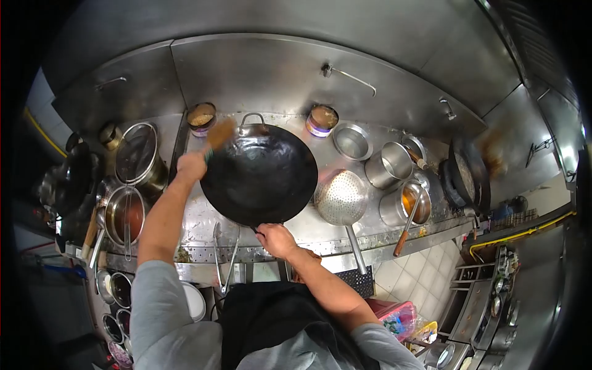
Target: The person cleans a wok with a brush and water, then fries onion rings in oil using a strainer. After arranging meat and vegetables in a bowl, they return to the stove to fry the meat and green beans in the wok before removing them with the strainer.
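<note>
A large black wok (259,176) sits on the steel counter in front of me, its inside dark and shiny. My left hand (192,165) is closed round the handle of a brush (221,132), whose tan bristles are smeared by motion at the wok's upper left rim. At the wok's near edge, my right hand (275,239) grips its handle, which the fingers mostly hide. A loop handle (252,116) stands up from the far rim. Right of the wok lies a perforated metal strainer (341,197); below the wok, metal tongs (226,265) hang over the counter's front edge.
Metal pots (388,165) and a pot of orange liquid with a ladle (410,200) stand at the right. To the left are a tall pot (140,154) and a pot of brown liquid (125,216). Two tins (322,119) stand behind. A tap (350,77) projects from the back wall.
</note>
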The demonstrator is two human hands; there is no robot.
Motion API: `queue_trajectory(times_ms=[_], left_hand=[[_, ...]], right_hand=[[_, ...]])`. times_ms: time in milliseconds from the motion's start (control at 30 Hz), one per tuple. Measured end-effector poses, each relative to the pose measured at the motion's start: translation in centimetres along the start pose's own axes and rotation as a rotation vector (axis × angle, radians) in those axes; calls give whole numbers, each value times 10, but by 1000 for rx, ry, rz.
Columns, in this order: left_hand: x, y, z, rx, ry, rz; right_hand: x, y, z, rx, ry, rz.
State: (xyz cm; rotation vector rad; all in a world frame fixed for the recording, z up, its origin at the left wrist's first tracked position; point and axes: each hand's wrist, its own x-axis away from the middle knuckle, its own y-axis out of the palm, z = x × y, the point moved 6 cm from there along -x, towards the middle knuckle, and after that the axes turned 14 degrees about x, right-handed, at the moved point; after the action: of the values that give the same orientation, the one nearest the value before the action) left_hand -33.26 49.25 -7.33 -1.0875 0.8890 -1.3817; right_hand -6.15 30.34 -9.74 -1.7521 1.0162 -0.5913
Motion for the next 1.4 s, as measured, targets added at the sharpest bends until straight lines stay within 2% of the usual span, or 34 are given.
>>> queue_trajectory(times_ms=[67, 100, 167, 200, 233, 267, 300, 333, 367, 400, 467, 533, 567, 600, 667, 700, 767, 800, 833, 867, 900, 933, 1033, 1067, 1100, 1133, 1167, 1200, 1267, 1300, 1367, 1400], left_hand=[[-6, -38, 14, 277, -180, 172], [-6, -24, 22, 282, -179, 163], [-9, 11, 38, 658, -81, 374], [-8, 47, 51, 706, -140, 242], [-10, 96, 65, 800, -115, -40], [6, 121, 88, 568, -66, -43], [47, 105, 129, 829, -92, -445], [67, 116, 154, 920, -26, -570], [79, 120, 164, 803, 151, -563], [98, 97, 170, 746, 249, -622], [90, 94, 132, 629, 516, -642], [53, 62, 78, 22, 329, -486], [17, 62, 38, -124, 75, -312], [-16, 55, 6, 131, 27, -66], [-6, 1, 29, 331, -122, 127], [-4, 15, 35, 334, -126, 109], [-13, 26, 43, 609, -63, 327], [-9, 47, 54, 663, -140, 224], [-9, 81, 64, 695, -165, 31], [-1, 120, 78, 609, -84, -89], [18, 139, 100, 596, 27, -300], [47, 145, 127, 903, 9, -535], [103, 86, 136, 668, 171, -822], [114, 63, 118, 516, 260, -896], [115, 40, 88, 280, 241, -949], [99, 28, 44, 149, 259, -868], [53, 55, -24, -80, 410, -704], [71, -49, 8, -268, 149, -420], [6, -54, -41, -131, -19, -93], [-7, -60, -41, -25, -130, 80], [-2, -46, -24, 374, -167, 182], [-1, -22, -7, 330, -153, 188]], right_hand=[[2, 3, 1, -13, -13, 50], [5, 4, 2, -11, -5, 43], [2, 1, 0, -3, -31, 52], [3, 3, 0, -4, -31, 50], [3, 5, 2, -19, -17, 32], [2, 7, 4, -32, -3, 15], [2, 6, 4, -31, -5, 16], [1, 3, 4, -24, -25, 43], [3, 2, 2, -22, -40, 68], [2, -1, 2, -23, -39, 71], [2, -5, -1, -37, -15, 59], [1, -4, -3, -21, 19, 12], [0, -2, -2, -2, 50, -32], [0, -1, -2, -1, 49, -33], [-1, 1, -2, -2, -6, 18], [5, 5, -2, -6, 4, 4], [0, 1, -2, -1, -13, 50], [0, 4, -2, -2, -15, 46], [0, 6, 1, -19, -6, 38], [-1, 7, 3, -35, 0, 31], [-1, 7, 2, -34, -11, 25], [-2, 6, 3, -26, -8, 14], [-2, 8, 1, -15, 15, 8], [-2, 8, 2, -2, 22, 0], [-3, 5, 2, 0, 15, 2], [-4, 2, 0, 0, 24, 0], [-3, 2, -3, -1, 33, -6], [-4, 3, -4, -3, 27, -7], [-5, 6, -3, -29, 57, 7], [-4, 8, -4, -30, 57, 6], [-4, 7, -3, -21, 45, 28], [-5, 7, -3, -17, 41, 28]])
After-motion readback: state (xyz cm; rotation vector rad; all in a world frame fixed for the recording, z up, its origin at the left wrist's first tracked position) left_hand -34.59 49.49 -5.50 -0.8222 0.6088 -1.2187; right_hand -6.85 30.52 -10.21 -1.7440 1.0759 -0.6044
